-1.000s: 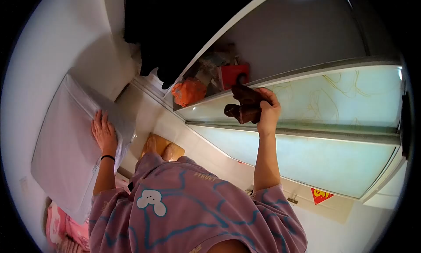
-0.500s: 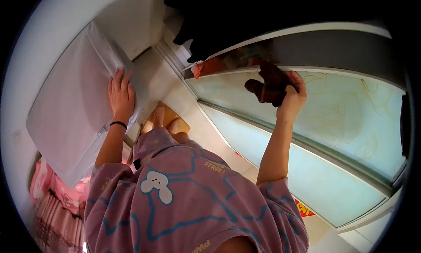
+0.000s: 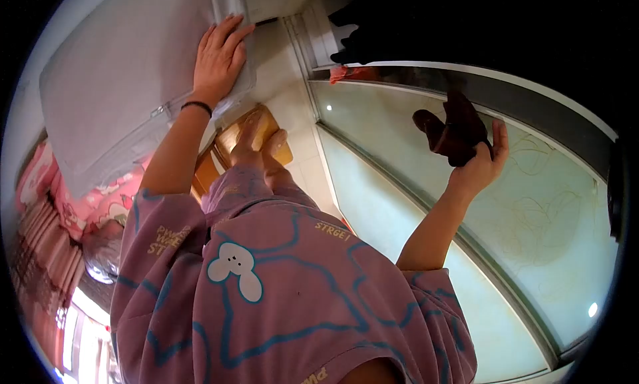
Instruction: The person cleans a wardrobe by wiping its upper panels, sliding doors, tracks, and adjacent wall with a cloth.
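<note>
A dark brown cloth bundle (image 3: 459, 127) is gripped in my right hand (image 3: 480, 164), its folded ends sticking out to the left in front of the frosted glass panels. On the other side, my left hand (image 3: 219, 61) lies with fingers spread on the edge of a large object under a pale grey cover (image 3: 126, 71). A dark band circles my left wrist. Nothing shows between the left fingers.
Frosted sliding panels (image 3: 393, 184) fill the right side. Bare feet rest on a yellowish wooden stool (image 3: 283, 152). An orange-red bag (image 3: 339, 73) shows behind the panel frame. Pink bedding (image 3: 100, 197) and a pleated curtain (image 3: 43, 251) are at the left.
The view has turned, bringing more curtain and bedding into sight. My right hand has shifted right with the brown cloth, and my left hand appears higher on the grey cover. Less of the cabinet opening shows.
</note>
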`<state>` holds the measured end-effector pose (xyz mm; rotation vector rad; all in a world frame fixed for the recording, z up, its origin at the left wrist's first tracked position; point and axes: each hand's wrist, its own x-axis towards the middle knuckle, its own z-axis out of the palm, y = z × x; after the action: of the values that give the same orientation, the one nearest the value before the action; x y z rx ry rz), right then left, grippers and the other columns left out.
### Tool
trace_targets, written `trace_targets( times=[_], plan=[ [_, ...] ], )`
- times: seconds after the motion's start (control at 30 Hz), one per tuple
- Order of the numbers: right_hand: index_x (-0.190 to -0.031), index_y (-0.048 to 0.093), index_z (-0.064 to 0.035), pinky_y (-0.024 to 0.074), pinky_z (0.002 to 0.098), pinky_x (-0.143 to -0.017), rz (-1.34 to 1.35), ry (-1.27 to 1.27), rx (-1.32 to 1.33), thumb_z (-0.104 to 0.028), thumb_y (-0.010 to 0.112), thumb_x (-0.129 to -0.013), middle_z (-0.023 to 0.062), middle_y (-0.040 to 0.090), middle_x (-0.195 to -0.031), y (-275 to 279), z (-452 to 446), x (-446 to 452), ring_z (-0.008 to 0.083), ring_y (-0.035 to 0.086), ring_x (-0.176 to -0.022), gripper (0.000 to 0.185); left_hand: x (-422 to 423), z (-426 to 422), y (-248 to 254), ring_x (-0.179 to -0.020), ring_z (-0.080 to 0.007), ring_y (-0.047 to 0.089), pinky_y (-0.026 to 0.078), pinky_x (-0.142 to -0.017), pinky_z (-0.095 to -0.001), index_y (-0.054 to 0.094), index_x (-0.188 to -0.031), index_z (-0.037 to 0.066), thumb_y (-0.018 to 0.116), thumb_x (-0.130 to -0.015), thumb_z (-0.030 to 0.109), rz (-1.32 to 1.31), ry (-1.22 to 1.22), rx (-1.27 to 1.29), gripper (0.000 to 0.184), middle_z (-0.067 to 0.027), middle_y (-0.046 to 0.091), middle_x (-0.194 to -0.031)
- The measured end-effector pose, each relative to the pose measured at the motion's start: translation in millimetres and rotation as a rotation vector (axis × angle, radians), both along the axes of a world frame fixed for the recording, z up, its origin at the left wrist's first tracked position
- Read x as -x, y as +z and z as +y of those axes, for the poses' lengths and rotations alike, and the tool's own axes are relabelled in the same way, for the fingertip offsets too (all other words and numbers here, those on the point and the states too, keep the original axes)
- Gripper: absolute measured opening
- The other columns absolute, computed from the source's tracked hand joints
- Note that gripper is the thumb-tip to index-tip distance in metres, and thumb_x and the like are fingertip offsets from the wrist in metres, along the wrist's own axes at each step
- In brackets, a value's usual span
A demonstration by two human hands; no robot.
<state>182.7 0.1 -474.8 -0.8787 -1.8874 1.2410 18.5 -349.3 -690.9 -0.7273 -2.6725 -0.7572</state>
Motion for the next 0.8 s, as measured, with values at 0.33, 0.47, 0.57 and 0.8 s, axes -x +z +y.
trace_targets(
  times=[0.33, 0.47, 0.57, 0.8],
  plan=[
    [-0.115, 0.066, -0.0052, 0.0432, 0.0307, -0.100, -0.359, 0.582, 0.086, 0.007, 0.045, -0.072, 0.0099, 0.065, -0.113, -112, -57, 6, 0.0217, 0.060, -0.109, 0.050, 7, 8, 7, -0.137, -0.0236, 0.038, 0.025, -0.116, -0.0440, 0.055, -0.132, 0.018, 0.049, -0.097, 0.018, -0.012, -0.055, -0.042, 0.035, -0.0068, 0.049, -0.140],
    [-0.109, 0.065, -0.0020, 0.0448, 0.0314, -0.096, -0.248, 0.870, -0.065, 0.007, 0.047, -0.073, 0.0124, 0.065, -0.113, -122, -123, 55, 0.0220, 0.061, -0.104, 0.042, -68, -31, 52, -0.107, -0.0334, 0.058, 0.045, -0.092, -0.0426, 0.063, -0.110, 0.008, 0.059, -0.082, 0.000, -0.066, -0.046, -0.383, 0.030, -0.0129, 0.062, -0.113],
    [-0.095, 0.067, -0.0003, 0.0481, 0.0293, -0.085, -0.107, 1.031, -0.156, 0.006, 0.047, -0.073, 0.0114, 0.068, -0.097, -112, -161, 93, 0.0173, 0.063, -0.093, 0.031, -186, -86, 28, -0.079, -0.0331, 0.060, 0.048, -0.070, -0.0379, 0.064, -0.095, 0.004, 0.061, -0.075, -0.004, -0.405, 0.060, -0.306, 0.021, -0.0130, 0.064, -0.087],
    [-0.072, 0.061, 0.0035, 0.0513, 0.0301, -0.076, -0.301, 1.617, 0.597, 0.006, 0.041, -0.069, 0.0137, 0.066, -0.079, -93, -184, 132, 0.0198, 0.065, -0.079, 0.021, -411, -253, -167, -0.113, -0.0375, 0.059, 0.047, -0.096, -0.0426, 0.056, -0.124, -0.004, 0.063, -0.085, 0.033, -1.466, 1.005, 0.169, 0.055, -0.0262, 0.061, -0.120]
  ],
)
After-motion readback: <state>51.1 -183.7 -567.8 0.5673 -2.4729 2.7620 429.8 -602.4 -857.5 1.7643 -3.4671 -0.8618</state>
